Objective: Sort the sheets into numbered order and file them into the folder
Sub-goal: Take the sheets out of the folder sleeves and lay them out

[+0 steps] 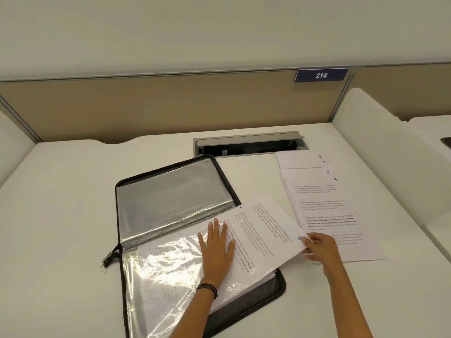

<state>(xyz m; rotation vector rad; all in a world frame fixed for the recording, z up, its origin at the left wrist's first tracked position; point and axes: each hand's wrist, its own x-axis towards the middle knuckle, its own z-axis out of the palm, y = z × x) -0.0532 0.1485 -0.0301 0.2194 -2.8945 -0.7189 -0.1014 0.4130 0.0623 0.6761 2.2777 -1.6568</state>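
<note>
Down on the plastic sleeve (156, 272) of the folder (277, 287) the left hand (217, 250) lay flat, fingers spread apart; the right hand (319, 248) pinched a sheet (266, 225) by its corner.

White desk (61, 215). Open cable hatch (249, 147) at its rear; beige partition (146, 108) behind it bears blue plate (321, 75) marked 214.

Folder (170, 215): glossy crinkled clear plastic sleeves, dark fabric edging. Sheets (324, 203): matt white paper. Desk (61, 215): smooth, matt.
</note>
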